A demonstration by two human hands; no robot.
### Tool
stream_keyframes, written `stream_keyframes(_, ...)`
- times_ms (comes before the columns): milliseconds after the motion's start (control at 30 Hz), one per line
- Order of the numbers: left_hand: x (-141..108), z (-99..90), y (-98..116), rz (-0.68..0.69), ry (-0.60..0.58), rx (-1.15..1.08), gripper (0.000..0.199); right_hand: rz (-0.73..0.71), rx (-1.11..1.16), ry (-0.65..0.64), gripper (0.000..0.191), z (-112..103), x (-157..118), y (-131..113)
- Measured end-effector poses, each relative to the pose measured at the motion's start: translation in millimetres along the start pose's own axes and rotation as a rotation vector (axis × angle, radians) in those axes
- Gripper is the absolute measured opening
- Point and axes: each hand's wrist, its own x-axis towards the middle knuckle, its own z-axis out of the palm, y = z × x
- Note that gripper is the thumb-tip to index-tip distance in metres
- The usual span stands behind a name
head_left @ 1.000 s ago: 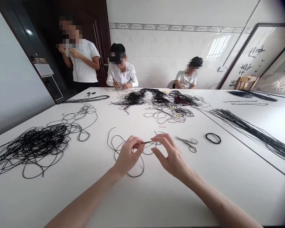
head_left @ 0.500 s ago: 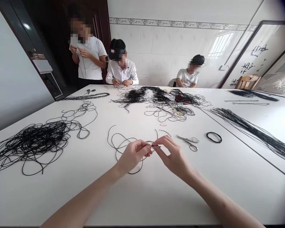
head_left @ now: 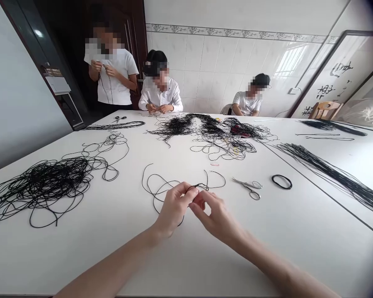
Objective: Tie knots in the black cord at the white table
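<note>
A thin black cord (head_left: 157,183) lies in loose loops on the white table, and part of it runs up into my fingers. My left hand (head_left: 178,203) is closed in a pinch on the cord. Close against it, my right hand (head_left: 213,209) has its thumb and fingertips curled together by the left fingertips; the cord there is mostly hidden. A small knotted or looped stretch of the cord shows just above the fingertips. To the right lie silver scissors (head_left: 248,187) and a black cord ring (head_left: 281,181).
A tangled heap of black cord (head_left: 59,178) lies on the left of the white table (head_left: 161,265). More cord bundles (head_left: 205,128) spread across the far middle, and a straight bundle (head_left: 332,169) lies right. Dark scissors (head_left: 120,118) lie far left. Three people are across the table.
My right hand has moved left and slightly down, its fingers now tucked against the left fingertips. A cord stretch that was between the hands now shows above them.
</note>
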Motion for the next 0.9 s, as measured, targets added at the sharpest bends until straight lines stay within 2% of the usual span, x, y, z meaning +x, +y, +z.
stream_keyframes(233, -2.5, 2.6, 2.3, 0.000, 0.038, -0.005, 0.024, 0.091, 0.096, -0.087, 0.024, 1.4, 1.0, -2.0)
stream_keyframes(367, -3.5, 4.7, -0.6, -0.028, 0.061, -0.019, 0.024, 0.053, 0.100, -0.126, 0.024, 4.3, -0.3, -0.9)
stream_keyframes(500, 6.0, 0.4, -3.9, -0.074, 0.078, -0.027, 0.023, -0.030, 0.044, -0.154, 0.027, 4.1, 2.8, 5.0)
stream_keyframes(567, 13.1, -5.9, -1.0, -0.064, 0.077, -0.001, 0.021, -0.057, 0.003, -0.121, 0.027, -2.4, 6.6, 7.9)
stream_keyframes(667, 18.5, -14.4, 9.2, -0.032, 0.050, 0.103, 0.020, -0.039, -0.060, 0.022, 0.016, -19.8, 14.6, 9.1)
stream_keyframes(733, 16.5, -15.4, 17.2, -0.015, 0.014, 0.189, 0.021, -0.017, -0.088, 0.086, 0.019, -32.5, 20.7, 6.9)
stream_keyframes(900, 5.3, -6.7, 33.4, 0.032, -0.050, 0.265, 0.025, -0.019, -0.102, -0.053, 0.016, -54.7, 34.2, -8.3)
